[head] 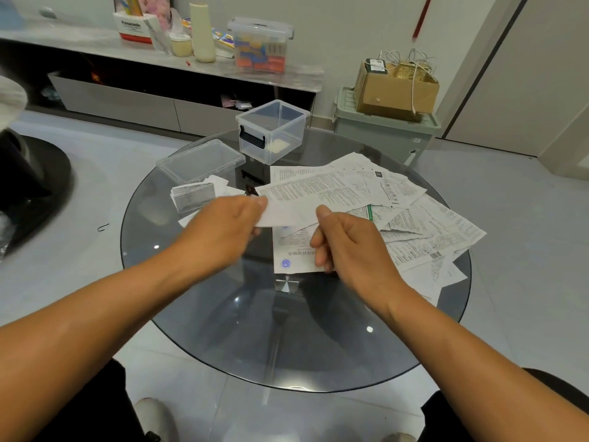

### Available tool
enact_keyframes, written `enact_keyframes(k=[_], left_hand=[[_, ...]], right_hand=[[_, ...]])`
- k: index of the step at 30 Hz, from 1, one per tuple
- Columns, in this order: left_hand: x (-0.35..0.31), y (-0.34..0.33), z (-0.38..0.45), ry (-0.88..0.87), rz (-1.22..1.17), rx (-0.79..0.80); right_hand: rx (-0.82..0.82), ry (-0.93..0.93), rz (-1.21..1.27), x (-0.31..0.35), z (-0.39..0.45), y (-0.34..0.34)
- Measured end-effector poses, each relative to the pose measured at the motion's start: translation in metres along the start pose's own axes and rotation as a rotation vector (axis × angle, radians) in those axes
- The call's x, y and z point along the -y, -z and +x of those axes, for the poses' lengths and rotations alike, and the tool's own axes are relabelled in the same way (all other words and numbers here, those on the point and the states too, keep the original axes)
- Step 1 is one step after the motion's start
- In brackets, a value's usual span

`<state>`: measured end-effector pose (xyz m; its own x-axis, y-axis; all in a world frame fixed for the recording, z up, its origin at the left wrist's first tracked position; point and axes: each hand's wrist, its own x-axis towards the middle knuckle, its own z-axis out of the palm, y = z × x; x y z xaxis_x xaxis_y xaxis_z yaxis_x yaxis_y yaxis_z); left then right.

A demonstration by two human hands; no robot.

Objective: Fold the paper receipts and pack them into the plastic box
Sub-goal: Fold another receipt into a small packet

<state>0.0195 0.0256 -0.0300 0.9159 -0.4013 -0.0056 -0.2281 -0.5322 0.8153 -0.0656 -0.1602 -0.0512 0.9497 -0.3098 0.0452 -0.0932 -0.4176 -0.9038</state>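
Observation:
Both hands hold one folded white paper receipt [288,215] above the round glass table [223,330]. My left hand [223,228] pinches its left end, and my right hand [347,240] pinches its right end with the thumb on top. Beneath and to the right lies a spread of several printed paper sheets [414,218]. The clear plastic box [273,130] with a black latch stands open at the table's far edge, with something pale lying on its bottom. Its clear lid [200,161] lies left of it.
A small clear case and a few folded papers [194,196] sit beside the lid. Behind the table stand a low cabinet with a lidded storage box [259,44] and a green bin carrying a cardboard box [395,87]. A dark chair base [32,186] is at left.

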Motion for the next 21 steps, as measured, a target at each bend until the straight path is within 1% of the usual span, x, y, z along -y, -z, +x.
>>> enact_keyframes(k=[1, 2, 3, 5, 7, 9, 11, 13, 15, 17, 19, 21], left_hand=[[0.004, 0.01, 0.005, -0.031, 0.157, -0.057], [0.01, 0.022, 0.01, -0.039, 0.265, -0.114], [0.017, 0.032, 0.015, -0.029, 0.336, -0.166], [0.032, 0.047, 0.023, 0.038, 0.478, -0.233], [0.045, 0.052, 0.026, 0.108, 0.667, -0.221], [0.051, 0.051, 0.025, 0.151, 0.78, -0.201], [0.049, 0.049, 0.021, 0.131, 0.835, -0.211], [0.046, 0.046, 0.02, 0.06, 0.878, -0.225], [0.044, 0.04, 0.021, -0.031, 0.838, -0.229], [0.044, 0.03, 0.02, -0.15, 0.746, -0.244], [0.043, 0.018, 0.018, -0.321, 0.679, -0.242], [0.04, 0.009, 0.015, -0.466, 0.618, -0.185]], right_hand=[[-0.038, 0.048, -0.116, -0.006, 0.003, 0.003], [-0.07, 0.116, -0.249, -0.012, 0.006, 0.006], [-0.086, 0.182, -0.353, -0.017, 0.01, 0.008], [-0.065, 0.23, -0.476, -0.023, 0.017, 0.009], [-0.025, 0.229, -0.535, -0.025, 0.023, 0.006], [0.007, 0.226, -0.592, -0.023, 0.028, 0.0], [0.053, 0.186, -0.635, -0.017, 0.031, -0.005], [0.077, 0.157, -0.687, -0.014, 0.034, -0.012], [0.062, 0.124, -0.709, -0.013, 0.039, -0.016], [0.017, 0.103, -0.746, -0.011, 0.045, -0.018], [-0.041, 0.12, -0.869, -0.011, 0.05, -0.02], [-0.088, 0.169, -0.992, -0.011, 0.053, -0.023]])
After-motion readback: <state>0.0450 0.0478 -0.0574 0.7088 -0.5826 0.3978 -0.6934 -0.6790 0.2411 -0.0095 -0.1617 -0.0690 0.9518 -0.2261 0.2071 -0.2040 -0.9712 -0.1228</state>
